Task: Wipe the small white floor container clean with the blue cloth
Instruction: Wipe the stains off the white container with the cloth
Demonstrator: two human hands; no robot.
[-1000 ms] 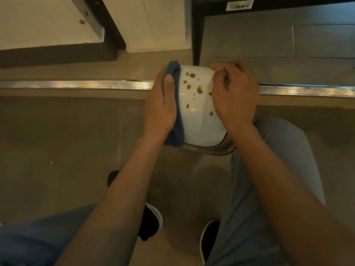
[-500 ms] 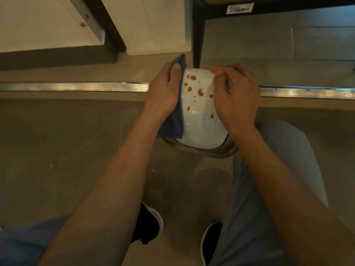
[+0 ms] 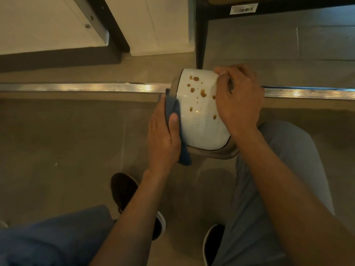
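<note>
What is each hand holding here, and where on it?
The left hand holds the blue cloth against the white container's left side. The right hand grips the container's upper right edge, steadying it.

Glossy white container [image 3: 199, 120], perhaps plastic; soft blue cloth [image 3: 173, 110].

Tan floor [image 3: 57, 141], dim and warm-lit, crossed left to right by a ribbed metal strip [image 3: 76, 87]. Beyond it, white panels [image 3: 149, 25] with dark framing. Upper right: a black furniture leg [image 3: 201, 39], a barcode sticker [image 3: 244, 9] above.
</note>
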